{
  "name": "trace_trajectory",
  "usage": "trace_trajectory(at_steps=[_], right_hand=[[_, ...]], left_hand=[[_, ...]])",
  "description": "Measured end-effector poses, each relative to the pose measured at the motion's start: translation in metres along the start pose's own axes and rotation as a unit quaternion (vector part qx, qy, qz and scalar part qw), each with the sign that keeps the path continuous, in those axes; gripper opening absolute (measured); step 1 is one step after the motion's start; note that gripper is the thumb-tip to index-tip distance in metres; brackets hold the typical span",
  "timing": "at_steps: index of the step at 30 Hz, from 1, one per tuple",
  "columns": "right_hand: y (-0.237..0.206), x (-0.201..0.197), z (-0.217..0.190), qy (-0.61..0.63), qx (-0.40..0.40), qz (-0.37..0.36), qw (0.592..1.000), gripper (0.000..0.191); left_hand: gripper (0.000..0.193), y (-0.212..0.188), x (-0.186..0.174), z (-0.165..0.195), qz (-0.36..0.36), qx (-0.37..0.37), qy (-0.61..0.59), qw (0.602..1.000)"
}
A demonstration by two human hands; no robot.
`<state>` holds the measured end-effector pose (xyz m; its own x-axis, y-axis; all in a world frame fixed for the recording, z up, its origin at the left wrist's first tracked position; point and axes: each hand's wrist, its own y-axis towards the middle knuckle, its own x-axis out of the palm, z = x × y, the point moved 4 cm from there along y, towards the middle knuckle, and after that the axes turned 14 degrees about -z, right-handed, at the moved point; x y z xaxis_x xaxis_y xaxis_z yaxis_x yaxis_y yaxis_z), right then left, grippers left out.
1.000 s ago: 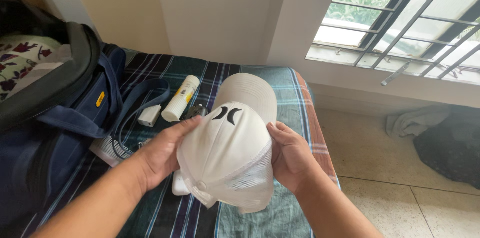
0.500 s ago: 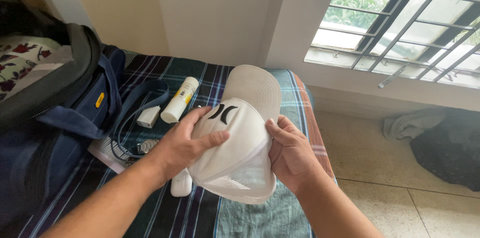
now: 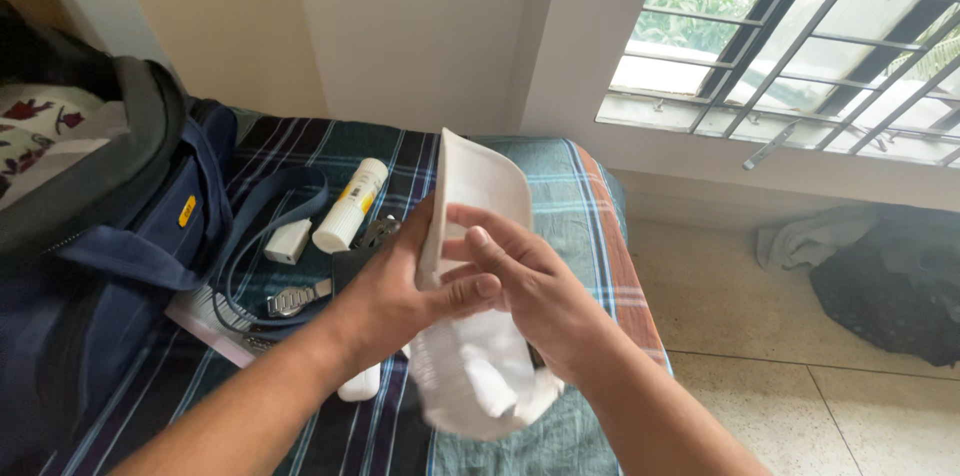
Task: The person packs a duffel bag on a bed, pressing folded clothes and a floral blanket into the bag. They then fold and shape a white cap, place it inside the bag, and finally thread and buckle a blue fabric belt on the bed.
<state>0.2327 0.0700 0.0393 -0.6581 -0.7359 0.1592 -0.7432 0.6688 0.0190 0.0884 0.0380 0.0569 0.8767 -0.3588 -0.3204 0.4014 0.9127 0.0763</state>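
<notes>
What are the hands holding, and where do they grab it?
A white cap, turned on its side. The left hand pinches it where brim meets crown; the right hand wraps the crown from the other side.

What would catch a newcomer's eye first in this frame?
The white cap, gripped mid-frame between the left hand and right hand, stands out first. Left of it on the plaid bedcover lie a white tube, a white charger and a wristwatch, beside an open navy bag.
</notes>
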Motion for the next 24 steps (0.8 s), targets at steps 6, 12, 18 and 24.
trace_trajectory(at_steps=[6,12,18,24], right_hand=[[-0.008,0.007,-0.010,-0.053,0.018,-0.047,0.997,0.062],[-0.017,-0.003,-0.004,-0.097,0.011,-0.009,0.995,0.054],[-0.032,-0.024,-0.006,-0.179,-0.012,0.125,0.976,0.034],[-0.054,-0.026,-0.022,-0.380,-0.057,0.269,0.883,0.027]], left_hand=[[0.088,-0.006,-0.003,-0.007,-0.005,-0.047,-0.128,0.991],[0.057,-0.013,0.009,-0.029,0.047,-0.106,-0.273,0.955],[0.050,-0.026,0.027,-0.039,0.046,-0.140,-0.350,0.925],[0.052,-0.032,0.030,-0.038,0.060,-0.173,-0.343,0.921]])
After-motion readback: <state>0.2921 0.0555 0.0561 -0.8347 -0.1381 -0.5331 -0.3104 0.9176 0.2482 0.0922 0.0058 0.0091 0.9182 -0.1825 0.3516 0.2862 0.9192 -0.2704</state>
